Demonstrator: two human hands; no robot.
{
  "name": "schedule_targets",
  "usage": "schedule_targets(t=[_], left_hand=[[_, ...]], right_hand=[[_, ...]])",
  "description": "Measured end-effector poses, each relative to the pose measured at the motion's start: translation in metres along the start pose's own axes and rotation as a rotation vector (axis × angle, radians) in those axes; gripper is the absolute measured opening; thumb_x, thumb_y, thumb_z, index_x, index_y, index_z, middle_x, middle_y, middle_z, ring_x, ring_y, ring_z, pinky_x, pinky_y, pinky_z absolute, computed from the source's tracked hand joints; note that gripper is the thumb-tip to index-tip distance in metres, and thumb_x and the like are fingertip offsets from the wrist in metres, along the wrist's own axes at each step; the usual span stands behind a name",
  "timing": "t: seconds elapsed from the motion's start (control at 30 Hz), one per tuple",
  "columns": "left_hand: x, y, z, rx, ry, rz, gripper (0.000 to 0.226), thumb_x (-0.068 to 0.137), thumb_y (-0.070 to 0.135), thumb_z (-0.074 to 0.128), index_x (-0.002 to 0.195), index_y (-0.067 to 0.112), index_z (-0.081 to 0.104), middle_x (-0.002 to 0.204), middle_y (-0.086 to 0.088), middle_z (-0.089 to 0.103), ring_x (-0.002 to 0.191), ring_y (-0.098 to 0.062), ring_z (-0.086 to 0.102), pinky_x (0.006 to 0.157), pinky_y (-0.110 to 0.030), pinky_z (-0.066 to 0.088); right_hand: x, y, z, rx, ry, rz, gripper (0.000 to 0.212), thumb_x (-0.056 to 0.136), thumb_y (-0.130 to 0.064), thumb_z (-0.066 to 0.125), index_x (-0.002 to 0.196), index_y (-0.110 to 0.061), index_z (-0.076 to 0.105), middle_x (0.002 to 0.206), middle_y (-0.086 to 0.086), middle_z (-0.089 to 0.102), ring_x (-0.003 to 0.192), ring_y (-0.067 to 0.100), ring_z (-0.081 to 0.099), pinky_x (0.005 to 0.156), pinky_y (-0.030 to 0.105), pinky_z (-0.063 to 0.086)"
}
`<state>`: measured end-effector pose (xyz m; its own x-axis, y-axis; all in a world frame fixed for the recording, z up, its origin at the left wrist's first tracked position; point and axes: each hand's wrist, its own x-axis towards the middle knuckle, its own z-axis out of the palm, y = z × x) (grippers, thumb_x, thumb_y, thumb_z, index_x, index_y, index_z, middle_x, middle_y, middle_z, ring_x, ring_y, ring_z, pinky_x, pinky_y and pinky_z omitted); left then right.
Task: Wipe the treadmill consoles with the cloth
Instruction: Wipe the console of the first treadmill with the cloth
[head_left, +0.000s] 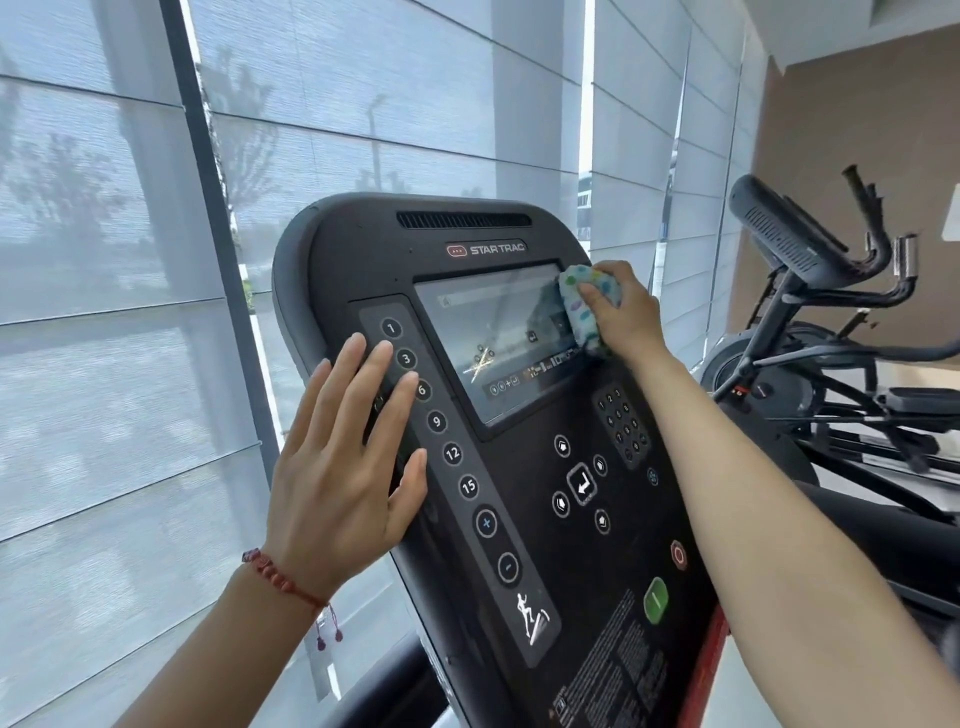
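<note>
A black treadmill console (363, 244) fills the middle of the head view, tilted to the right. Its glossy screen (488, 332) sits in the upper half, with a column of numbered buttons (447, 441) on the left. My right hand (623, 312) presses a bunched, pale cloth with coloured dots (579, 301) against the screen's right edge. My left hand (348, 467) lies flat with fingers spread on the console's left side, partly over the button column. A red bracelet is on that wrist.
Window blinds (130, 260) cover the wall behind and to the left of the console. Another exercise machine (810, 270) with black handlebars stands at the right, close to my right forearm. A brown wall is behind it.
</note>
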<state>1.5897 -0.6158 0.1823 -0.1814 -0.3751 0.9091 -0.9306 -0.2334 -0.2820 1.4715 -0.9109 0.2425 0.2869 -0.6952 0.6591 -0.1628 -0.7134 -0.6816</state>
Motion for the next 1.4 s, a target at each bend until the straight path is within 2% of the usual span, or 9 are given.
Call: schedule_targets(t=[0.13,0.23,0.3,0.5,0.7,0.87,1.13,1.23,1.4], left_hand=[[-0.001,0.001,0.001,-0.023,0.004,-0.011,0.046,0.092,0.023,0.036,0.120,-0.007,0.057,0.133,-0.028,0.045,0.131,-0.042,0.032,0.103,-0.057,0.031],[-0.001,0.001,0.001,-0.034,0.008,-0.015,0.045,0.091,0.022,0.037,0.120,-0.008,0.056,0.133,-0.028,0.044,0.131,-0.043,0.032,0.103,-0.058,0.030],[-0.001,0.002,0.001,-0.036,0.009,-0.016,0.045,0.091,0.021,0.037,0.120,-0.008,0.056,0.133,-0.028,0.044,0.131,-0.043,0.032,0.103,-0.059,0.031],[-0.001,0.001,-0.001,-0.025,0.000,-0.017,0.045,0.092,0.022,0.038,0.120,-0.007,0.056,0.134,-0.028,0.044,0.131,-0.042,0.032,0.103,-0.058,0.031],[-0.003,-0.002,-0.001,-0.007,-0.019,-0.013,0.046,0.095,0.026,0.035,0.123,-0.005,0.055,0.136,-0.026,0.043,0.133,-0.040,0.030,0.104,-0.056,0.031],[-0.002,-0.003,-0.003,0.022,-0.050,-0.004,0.048,0.096,0.029,0.035,0.125,-0.004,0.053,0.137,-0.024,0.042,0.134,-0.038,0.029,0.105,-0.054,0.032],[-0.001,-0.002,-0.004,0.076,-0.073,0.009,0.052,0.099,0.032,0.026,0.123,-0.003,0.055,0.135,-0.024,0.045,0.133,-0.038,0.030,0.109,-0.049,0.026],[-0.001,-0.002,-0.005,0.083,-0.084,0.012,0.055,0.100,0.034,0.023,0.123,-0.003,0.056,0.135,-0.024,0.046,0.133,-0.037,0.030,0.110,-0.048,0.025],[-0.001,-0.001,-0.006,0.067,-0.048,-0.013,0.055,0.098,0.037,0.027,0.123,-0.003,0.056,0.135,-0.024,0.045,0.133,-0.036,0.031,0.110,-0.046,0.026]], right_hand=[[-0.027,-0.018,0.004,0.071,-0.054,-0.060,0.027,0.089,-0.027,0.059,0.113,-0.018,0.055,0.101,0.002,0.061,0.090,0.020,0.061,0.066,0.017,0.046],[-0.059,-0.049,0.008,0.078,-0.127,-0.175,0.025,0.087,-0.027,0.062,0.109,-0.018,0.057,0.093,-0.004,0.061,0.072,0.000,0.058,0.054,0.003,0.043],[-0.082,-0.071,0.015,0.106,-0.185,-0.284,0.026,0.086,-0.028,0.063,0.108,-0.016,0.059,0.092,-0.007,0.061,0.071,-0.008,0.055,0.058,0.001,0.043],[-0.105,-0.089,0.026,0.132,-0.201,-0.490,0.031,0.086,-0.028,0.064,0.112,-0.011,0.060,0.103,-0.003,0.066,0.085,0.005,0.059,0.076,0.008,0.043],[-0.073,-0.057,0.021,0.102,-0.090,-0.337,0.028,0.088,-0.025,0.061,0.111,-0.010,0.058,0.095,0.000,0.064,0.081,0.010,0.058,0.060,-0.001,0.041],[-0.042,-0.019,0.009,0.058,-0.005,-0.118,0.028,0.090,-0.029,0.058,0.114,-0.015,0.055,0.108,0.009,0.066,0.093,0.020,0.061,0.073,0.027,0.050],[-0.021,-0.009,0.001,-0.046,0.031,0.099,0.030,0.092,-0.030,0.051,0.117,-0.012,0.050,0.117,0.016,0.061,0.108,0.037,0.055,0.088,0.037,0.044],[-0.027,-0.026,-0.003,-0.032,0.050,0.071,0.031,0.090,-0.028,0.055,0.117,-0.013,0.052,0.117,0.013,0.060,0.106,0.033,0.055,0.087,0.034,0.044],[-0.060,-0.101,0.015,0.168,-0.003,-0.198,0.023,0.087,-0.032,0.061,0.107,-0.020,0.057,0.095,-0.007,0.059,0.077,0.003,0.056,0.060,0.010,0.043]])
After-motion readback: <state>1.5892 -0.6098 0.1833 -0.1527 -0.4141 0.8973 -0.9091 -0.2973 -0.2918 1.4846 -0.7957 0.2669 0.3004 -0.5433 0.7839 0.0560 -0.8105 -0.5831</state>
